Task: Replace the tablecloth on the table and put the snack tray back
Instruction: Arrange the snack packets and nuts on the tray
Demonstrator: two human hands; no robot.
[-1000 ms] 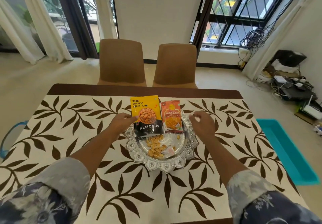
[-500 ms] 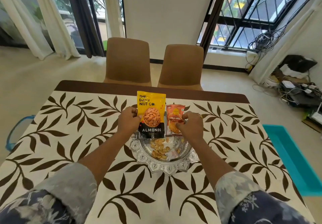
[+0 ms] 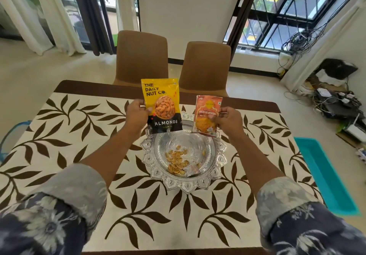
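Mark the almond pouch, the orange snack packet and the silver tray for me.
almond pouch [image 3: 161,104], head view, on the printed almonds.
orange snack packet [image 3: 204,116], head view, on its front panel.
silver tray [image 3: 185,185], head view, on its near scalloped rim.

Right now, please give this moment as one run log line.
left hand: grips almonds pouch | right hand: grips orange snack packet | silver tray: on leaf-print tablecloth, nuts inside

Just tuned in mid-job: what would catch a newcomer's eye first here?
Two snack packs are held up over the middle of the table: the left hand grips a yellow almonds pouch, and the right hand pinches a smaller orange packet. Below them an ornate silver tray holding loose nuts sits on the leaf-patterned tablecloth.
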